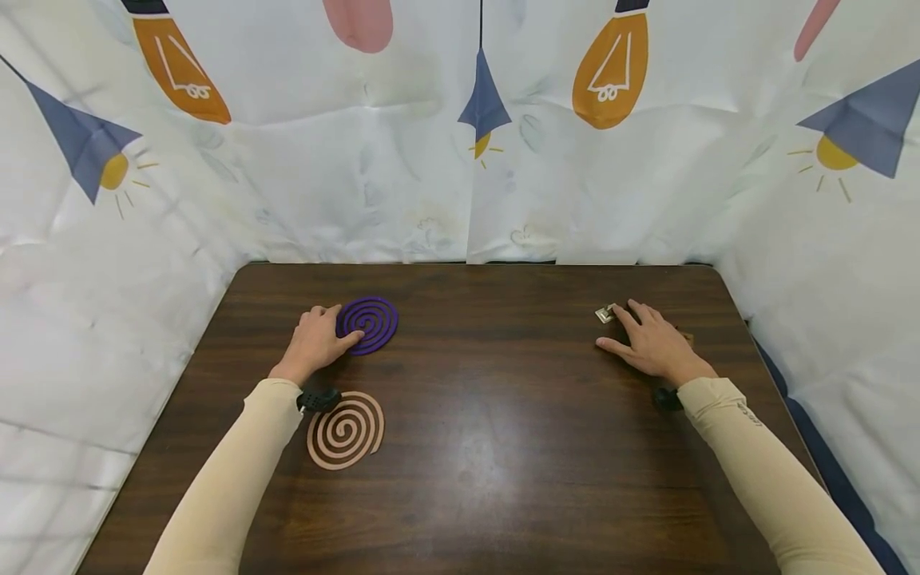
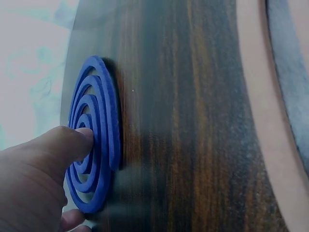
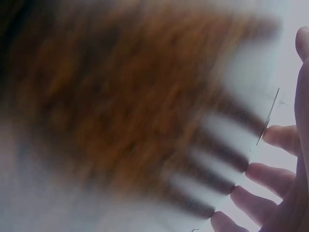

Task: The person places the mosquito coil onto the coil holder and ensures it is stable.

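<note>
Largest first: the printed fabric (image 1: 417, 192) hangs directly behind the far edge of the desk (image 1: 496, 383). It is creased white cloth showing lamp motifs; no hazard is noted there. The desk has rounded far corners and a dark wood-grain top with a slight sheen; a flat thing could slide on it if pushed rather than lifted.

The left hand (image 1: 314, 342) rests at the violet coil (image 1: 367, 325), towards the far left corner. Its grip is wide: the thumb lies across the coil near its centre and other fingers reach its rim. The right hand (image 1: 652, 343) is near the far right corner, its grip likewise wide, fingers spread and tips down on the desk.

The tan coil (image 1: 346, 430) lies nearer the left edge than the right, on the near side of the violet one, partly overlapped in the head view by the left wristband (image 1: 319, 399). A low wrist could catch its outer turn. Both coils are flat, matte spirals with narrow gaps between turns; in my judgement they are brittle, and uneven thumb pressure or lifting by one turn could snap them.

The metal plate (image 1: 605, 314) sits at the right index fingertip: thin, shiny, squarish. Lying so flat, it could skid or evade a pinch. A smaller piece (image 1: 688, 338), mostly hidden behind the right hand, could be knocked unnoticed; its shape cannot be told
</note>
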Available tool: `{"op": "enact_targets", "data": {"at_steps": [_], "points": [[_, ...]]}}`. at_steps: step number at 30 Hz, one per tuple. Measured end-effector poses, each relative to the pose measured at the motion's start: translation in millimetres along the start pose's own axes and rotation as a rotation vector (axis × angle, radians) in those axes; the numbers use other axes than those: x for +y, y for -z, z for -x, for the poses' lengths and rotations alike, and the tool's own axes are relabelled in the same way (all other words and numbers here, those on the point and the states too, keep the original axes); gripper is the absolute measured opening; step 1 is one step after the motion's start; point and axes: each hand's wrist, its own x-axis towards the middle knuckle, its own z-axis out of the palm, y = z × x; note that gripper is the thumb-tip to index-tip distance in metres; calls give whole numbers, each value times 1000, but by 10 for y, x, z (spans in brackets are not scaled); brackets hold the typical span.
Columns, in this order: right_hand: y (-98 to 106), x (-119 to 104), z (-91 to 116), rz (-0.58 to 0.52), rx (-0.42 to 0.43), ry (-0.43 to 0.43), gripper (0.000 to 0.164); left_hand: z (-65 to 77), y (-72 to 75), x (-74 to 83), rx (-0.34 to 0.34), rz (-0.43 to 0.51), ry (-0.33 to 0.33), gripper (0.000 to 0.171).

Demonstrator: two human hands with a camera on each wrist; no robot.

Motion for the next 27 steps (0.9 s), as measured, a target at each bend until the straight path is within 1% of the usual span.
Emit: {"op": "enact_targets", "data": {"at_steps": [5,10,14,20,27], "points": [[-22,-16,5,19,-8,5,92,7,-5,-5,4,1,1,80],[-20,-40,14,29,-14,0,89,18,2,11,7,-6,-8,85],[-8,-74,37,15,-16,-14,94,10,0,20,7,-8,-10,86],[-12,-113,70,3,-25,-30,101,-8,5,22,2,31,-8,86],[-39,-116,95,5,-18,-23,100,-30,7,10,-7,98,-1,90]]}}
